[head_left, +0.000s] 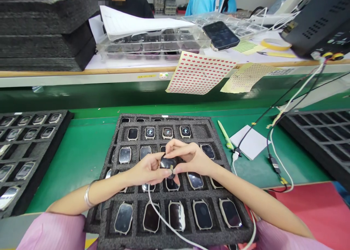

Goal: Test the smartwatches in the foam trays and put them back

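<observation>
My left hand and my right hand meet over the middle of a black foam tray. Between their fingertips is a smartwatch case without a strap, with a shiny black face and a small gold-coloured patch near its lower edge. Both hands pinch it. A white cable comes out from below my left hand and curves to the lower right; whether its end is in that hand is hidden. Strapless smartwatches lie in the tray's compartments, and a few in the back row have lit screens.
Another watch tray lies left, and a foam tray right. A green pen, white paper pad and hanging cables are right of my tray. The shelf ahead holds stacked foam, a phone and clear plastic trays.
</observation>
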`<state>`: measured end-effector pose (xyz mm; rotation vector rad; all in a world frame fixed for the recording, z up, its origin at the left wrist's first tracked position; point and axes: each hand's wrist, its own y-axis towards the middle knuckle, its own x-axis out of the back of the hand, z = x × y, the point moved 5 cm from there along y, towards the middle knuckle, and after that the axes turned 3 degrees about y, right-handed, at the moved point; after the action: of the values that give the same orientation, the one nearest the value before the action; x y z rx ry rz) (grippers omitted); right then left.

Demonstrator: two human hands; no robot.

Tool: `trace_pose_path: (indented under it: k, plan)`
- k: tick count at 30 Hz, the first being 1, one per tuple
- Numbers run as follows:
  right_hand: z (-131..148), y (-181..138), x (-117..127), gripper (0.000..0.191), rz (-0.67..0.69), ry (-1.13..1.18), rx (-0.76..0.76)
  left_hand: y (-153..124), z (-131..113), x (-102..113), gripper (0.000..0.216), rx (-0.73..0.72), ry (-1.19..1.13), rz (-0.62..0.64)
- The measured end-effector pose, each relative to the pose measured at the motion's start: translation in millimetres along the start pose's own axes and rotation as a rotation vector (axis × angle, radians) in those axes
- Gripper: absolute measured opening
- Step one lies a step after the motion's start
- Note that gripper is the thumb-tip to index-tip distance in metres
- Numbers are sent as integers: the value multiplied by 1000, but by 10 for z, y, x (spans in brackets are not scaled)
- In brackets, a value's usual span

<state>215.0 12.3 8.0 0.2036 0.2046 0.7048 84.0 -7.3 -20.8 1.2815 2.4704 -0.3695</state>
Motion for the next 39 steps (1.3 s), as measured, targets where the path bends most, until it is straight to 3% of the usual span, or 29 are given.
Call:
trace_pose_path:
  k: [4, 9, 13, 16, 19, 21, 23, 26, 28, 32, 34, 36, 39]
  plan:
    - [67, -9, 31, 32, 2, -143, -9, 35, 17, 25, 41, 8, 70, -106]
    - [112, -56, -8, 46, -18, -504, 45, 69, 16, 99, 36, -12, 215, -288]
    - [109, -79, -110, 43, -69, -971, 90, 49, 21, 129, 35, -52, 456, -291]
    - [194, -99, -138, 35, -2, -1171, 152, 31, 78, 114, 39, 19, 532, -229]
    - [348, -180, 163, 39, -76, -1170, 172, 34, 94, 66, 43, 31, 375, -173]
    - [415, -289, 557, 41, -233, -1182, 117, 47, 87, 32, 45, 26, 242, -153]
    - [393, -417, 941, 39, -306, -1253, 12, 60, 92, 10, 44, 45, 173, -146]
    - [295, -559, 1240, 35, -215, -1306, -106, 72, 120, 8, 43, 63, 146, -150]
    - [295, -607, 1231, 34, -145, -1322, -141, 74, 142, 27, 43, 51, 146, -160]
    - [510, -643, 986, 35, -124, -1441, -175, 65, 150, 77, 42, 39, 171, -179]
    - [554, -667, 848, 29, -23, -1422, -241, 59, 125, 87, 42, 60, 176, -186]
    - [505, -706, 757, 28, 96, -1351, -341, 57, 88, 73, 41, 89, 154, -179]
    - [391, -734, 743, 34, 124, -1286, -415, 63, 54, 4, 41, 133, 61, -114]
